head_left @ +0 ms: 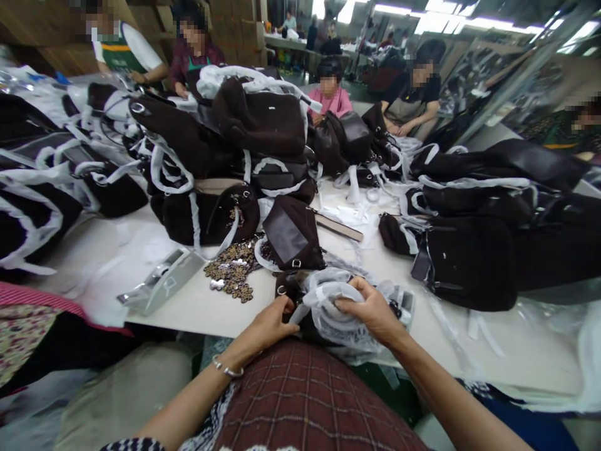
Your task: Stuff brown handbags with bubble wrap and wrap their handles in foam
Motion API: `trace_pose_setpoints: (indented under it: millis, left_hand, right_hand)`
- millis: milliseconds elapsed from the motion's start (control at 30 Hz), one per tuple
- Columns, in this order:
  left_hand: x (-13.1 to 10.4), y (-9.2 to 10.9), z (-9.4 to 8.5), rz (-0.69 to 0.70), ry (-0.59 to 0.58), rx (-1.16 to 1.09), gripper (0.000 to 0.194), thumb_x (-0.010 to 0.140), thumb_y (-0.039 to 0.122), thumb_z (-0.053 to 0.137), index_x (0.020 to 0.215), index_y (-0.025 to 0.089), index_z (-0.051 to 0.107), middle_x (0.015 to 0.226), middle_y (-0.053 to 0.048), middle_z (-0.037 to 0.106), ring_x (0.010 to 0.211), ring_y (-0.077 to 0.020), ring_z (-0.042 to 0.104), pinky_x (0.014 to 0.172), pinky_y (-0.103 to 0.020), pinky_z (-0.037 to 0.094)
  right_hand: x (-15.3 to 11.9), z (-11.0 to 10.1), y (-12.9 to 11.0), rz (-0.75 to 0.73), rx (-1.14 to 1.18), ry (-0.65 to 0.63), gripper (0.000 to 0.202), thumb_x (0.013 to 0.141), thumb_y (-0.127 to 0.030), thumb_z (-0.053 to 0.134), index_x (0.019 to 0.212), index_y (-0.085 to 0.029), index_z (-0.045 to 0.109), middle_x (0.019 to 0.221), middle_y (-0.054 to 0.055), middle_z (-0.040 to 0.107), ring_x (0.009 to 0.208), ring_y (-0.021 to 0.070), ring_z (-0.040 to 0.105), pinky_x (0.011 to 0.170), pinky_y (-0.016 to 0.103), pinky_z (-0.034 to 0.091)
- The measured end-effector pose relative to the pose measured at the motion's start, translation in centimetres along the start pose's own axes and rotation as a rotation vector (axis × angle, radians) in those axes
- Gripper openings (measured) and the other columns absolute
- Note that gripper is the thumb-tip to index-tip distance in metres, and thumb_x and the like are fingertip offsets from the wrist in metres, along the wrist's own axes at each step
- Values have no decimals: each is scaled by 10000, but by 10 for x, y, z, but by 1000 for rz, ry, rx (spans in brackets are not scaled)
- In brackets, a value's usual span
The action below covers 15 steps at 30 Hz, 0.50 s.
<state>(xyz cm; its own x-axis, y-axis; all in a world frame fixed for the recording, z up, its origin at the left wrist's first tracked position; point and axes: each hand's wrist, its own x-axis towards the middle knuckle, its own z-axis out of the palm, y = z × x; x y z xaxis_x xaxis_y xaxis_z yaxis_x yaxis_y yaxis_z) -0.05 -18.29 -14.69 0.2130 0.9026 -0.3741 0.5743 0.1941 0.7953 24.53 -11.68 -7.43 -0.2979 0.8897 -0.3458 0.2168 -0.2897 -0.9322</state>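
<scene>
In front of my apron, at the table's near edge, lies a dark brown handbag [292, 282]. A coil of strap wrapped in white foam [328, 307] rests on top of it and covers much of it. My left hand [275, 324] pinches the bag's left side, close to a metal ring and the white wrapping. My right hand [370, 310] is closed on the coiled strap from the right, thumb on top. Just beyond stands a dark pouch with a leather panel [291, 233]. A pile of small flower-shaped metal pieces [235, 266] lies to its left.
A clear plastic holder [162, 282] stands at left on the white table [206, 316]. Dark bags with wrapped handles [263, 122] are heaped at the back; more bags [469, 260] lie at right. Several people work across the table, and a person's patterned sleeve [23, 332] shows at left.
</scene>
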Motion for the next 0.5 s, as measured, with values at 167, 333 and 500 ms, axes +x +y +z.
trace_pose_setpoints:
  millis: [167, 333, 500]
  left_hand:
    - [7, 0, 18, -9, 175, 159, 243, 762, 260, 636, 960, 194, 511, 965, -43, 606, 908, -225, 576, 790, -328, 440]
    - [-8, 15, 12, 185, 140, 215, 75, 821, 143, 484, 866, 202, 490, 901, -21, 563, 836, -181, 532, 778, -288, 413]
    - [-34, 39, 4, 244, -48, -51, 43, 894, 216, 485, 922, 199, 513, 871, 10, 574, 769, -142, 513, 711, -237, 406]
  right_hand:
    - [13, -4, -11, 5, 30, -47, 414, 644, -380, 823, 794, -200, 482, 708, -54, 601, 592, 114, 514, 566, 229, 403]
    - [21, -6, -36, -247, -367, 80, 323, 710, -405, 772, 804, -204, 537, 731, -31, 608, 673, 142, 555, 623, 244, 419]
    - [26, 6, -48, -358, -494, 155, 272, 772, -418, 729, 860, -210, 579, 820, 2, 664, 721, 160, 600, 657, 257, 444]
